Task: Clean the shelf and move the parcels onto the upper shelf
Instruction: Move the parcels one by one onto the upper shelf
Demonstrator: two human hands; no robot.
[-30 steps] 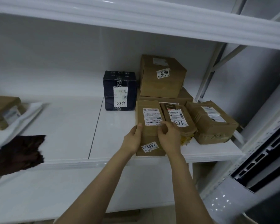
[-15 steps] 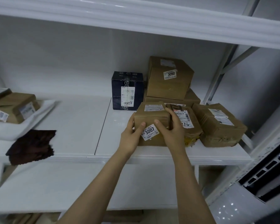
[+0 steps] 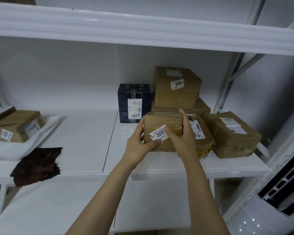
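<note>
Gripping one parcel [image 3: 161,131] at centre frame: left hand [image 3: 139,143] clasps its left edge, right hand [image 3: 182,138] wraps its right side, thumb on the white label [image 3: 157,134]. Whether it is touching the shelf [image 3: 85,136] cannot be told. Step in hand, as judged: lifting this parcel toward the upper shelf [image 3: 143,29] across the top of frame. Next move calls for raising it clear of the neighbouring box [image 3: 200,133], which touches it. Cloth [image 3: 37,165] lies lower left, idle.
</note>
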